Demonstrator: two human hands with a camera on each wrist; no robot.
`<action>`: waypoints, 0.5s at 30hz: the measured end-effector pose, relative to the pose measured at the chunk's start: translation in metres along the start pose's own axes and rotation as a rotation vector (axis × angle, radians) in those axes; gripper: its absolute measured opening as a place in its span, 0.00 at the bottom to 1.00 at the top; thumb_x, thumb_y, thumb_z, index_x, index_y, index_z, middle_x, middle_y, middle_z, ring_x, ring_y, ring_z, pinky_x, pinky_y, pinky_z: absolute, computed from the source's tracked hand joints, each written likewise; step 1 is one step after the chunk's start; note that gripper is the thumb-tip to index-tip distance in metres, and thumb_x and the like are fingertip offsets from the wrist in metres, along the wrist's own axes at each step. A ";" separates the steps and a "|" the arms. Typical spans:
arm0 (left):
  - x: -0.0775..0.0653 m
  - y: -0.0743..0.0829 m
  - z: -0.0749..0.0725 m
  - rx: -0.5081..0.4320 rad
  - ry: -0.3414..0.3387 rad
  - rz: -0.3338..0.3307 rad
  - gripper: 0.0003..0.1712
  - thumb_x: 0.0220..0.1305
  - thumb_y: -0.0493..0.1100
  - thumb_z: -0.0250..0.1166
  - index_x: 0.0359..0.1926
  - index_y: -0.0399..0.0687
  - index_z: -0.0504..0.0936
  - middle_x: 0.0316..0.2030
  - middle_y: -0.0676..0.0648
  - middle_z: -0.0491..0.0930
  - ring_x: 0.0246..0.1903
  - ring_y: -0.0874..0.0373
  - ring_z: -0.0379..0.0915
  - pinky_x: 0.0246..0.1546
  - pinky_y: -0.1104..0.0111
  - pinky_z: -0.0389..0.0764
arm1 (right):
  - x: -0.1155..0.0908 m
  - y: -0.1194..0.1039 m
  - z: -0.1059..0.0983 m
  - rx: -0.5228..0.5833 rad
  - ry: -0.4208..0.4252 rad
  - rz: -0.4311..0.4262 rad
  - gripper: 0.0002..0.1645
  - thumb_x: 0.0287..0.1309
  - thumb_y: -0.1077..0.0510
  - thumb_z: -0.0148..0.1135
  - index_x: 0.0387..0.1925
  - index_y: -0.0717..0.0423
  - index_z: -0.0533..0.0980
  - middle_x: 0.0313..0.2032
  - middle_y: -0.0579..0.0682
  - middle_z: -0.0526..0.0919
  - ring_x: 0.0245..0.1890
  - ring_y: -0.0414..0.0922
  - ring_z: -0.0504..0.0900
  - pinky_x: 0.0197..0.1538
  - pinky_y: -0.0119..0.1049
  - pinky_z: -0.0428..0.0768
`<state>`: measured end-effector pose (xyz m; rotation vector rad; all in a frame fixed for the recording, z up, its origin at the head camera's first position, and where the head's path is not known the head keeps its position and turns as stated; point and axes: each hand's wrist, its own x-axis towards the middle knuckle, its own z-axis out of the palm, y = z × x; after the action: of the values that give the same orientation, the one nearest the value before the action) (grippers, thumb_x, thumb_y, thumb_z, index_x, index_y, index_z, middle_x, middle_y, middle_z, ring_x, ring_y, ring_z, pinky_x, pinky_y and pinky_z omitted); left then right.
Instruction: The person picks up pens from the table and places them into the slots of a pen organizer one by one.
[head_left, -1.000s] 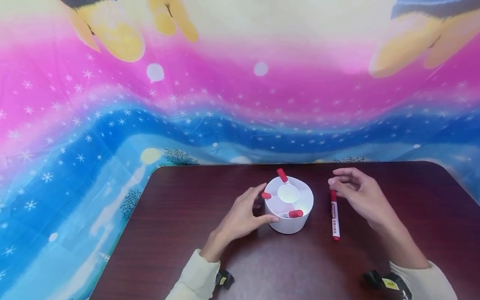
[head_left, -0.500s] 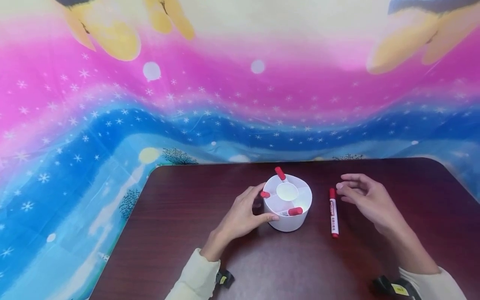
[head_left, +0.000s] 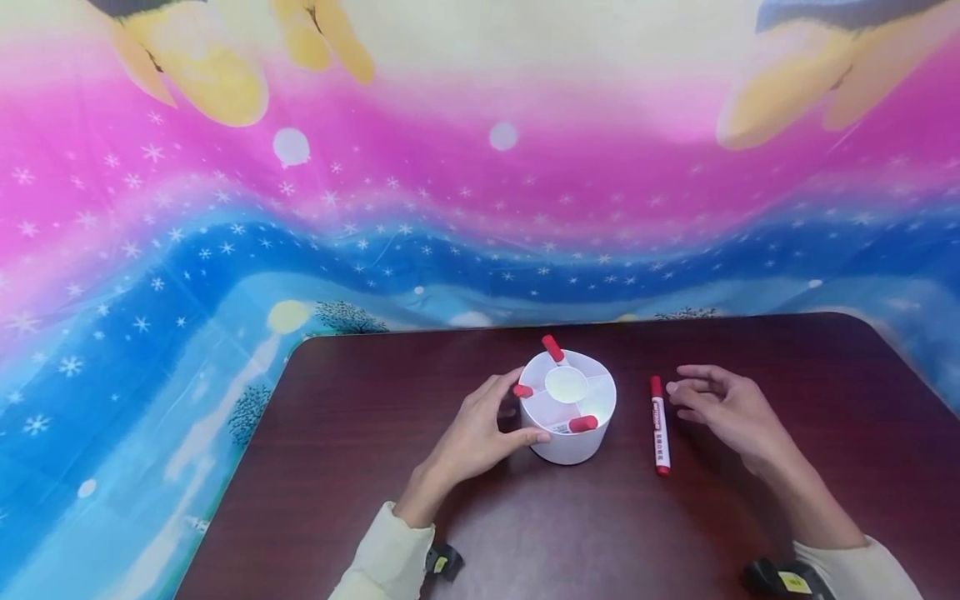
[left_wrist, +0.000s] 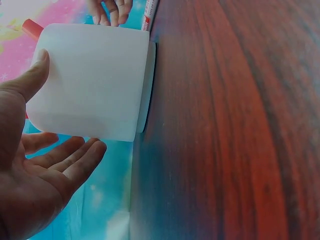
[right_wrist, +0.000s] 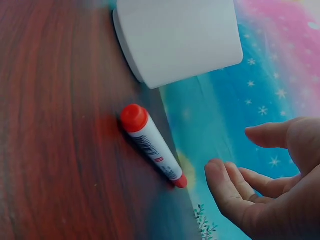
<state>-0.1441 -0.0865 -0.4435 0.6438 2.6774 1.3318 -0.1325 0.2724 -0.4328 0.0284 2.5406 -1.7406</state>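
Note:
A round white pen holder with a central cup and divided compartments stands on the table. Three red-capped markers lean in its outer compartments, one with its cap at the front rim. My left hand holds the holder's left side, thumb at the front rim and fingers round the far left. Right of the holder, a white marker with red ends lies on the tabletop, pointing away from me. My right hand hovers just right of its far end, thumb and fingers apart and holding nothing.
The dark red wood-grain table has rounded far corners. Behind it hangs a pink and blue cloth printed with snowflakes. Each wrist carries a black strap, one on the left and another on the right.
My right fingertips have moved off the marker's far end to the right and sunk slightly, leaving the marker lying there. The left hand keeps its place on the pen holder. The head view has shifted slightly.

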 end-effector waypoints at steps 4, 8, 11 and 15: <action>0.000 0.000 0.000 -0.004 0.001 0.000 0.55 0.58 0.62 0.81 0.82 0.61 0.65 0.65 0.53 0.78 0.61 0.57 0.82 0.61 0.63 0.88 | 0.000 0.002 0.001 -0.020 -0.009 0.028 0.37 0.77 0.58 0.63 0.75 0.76 0.62 0.53 0.60 0.87 0.44 0.29 0.88 0.49 0.34 0.92; 0.001 0.000 0.000 -0.013 0.000 0.006 0.55 0.58 0.61 0.82 0.82 0.61 0.65 0.65 0.52 0.78 0.61 0.56 0.82 0.61 0.61 0.88 | 0.000 0.004 0.002 -0.030 -0.023 0.057 0.39 0.76 0.57 0.65 0.76 0.76 0.62 0.55 0.63 0.85 0.44 0.28 0.88 0.49 0.35 0.92; 0.001 0.000 0.000 -0.023 -0.004 0.008 0.55 0.58 0.60 0.82 0.82 0.61 0.65 0.65 0.52 0.78 0.62 0.56 0.82 0.61 0.60 0.88 | 0.002 0.007 0.003 -0.043 -0.035 0.080 0.40 0.76 0.56 0.65 0.76 0.76 0.61 0.57 0.68 0.84 0.44 0.28 0.88 0.49 0.36 0.92; 0.001 0.000 0.000 -0.025 -0.005 0.005 0.55 0.58 0.60 0.82 0.82 0.60 0.65 0.65 0.51 0.78 0.62 0.55 0.82 0.61 0.59 0.88 | 0.006 0.013 0.004 -0.072 -0.049 0.119 0.42 0.76 0.54 0.65 0.77 0.76 0.60 0.62 0.75 0.78 0.43 0.29 0.88 0.49 0.36 0.92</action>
<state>-0.1450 -0.0860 -0.4436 0.6511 2.6522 1.3605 -0.1373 0.2736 -0.4467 0.1289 2.5088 -1.5869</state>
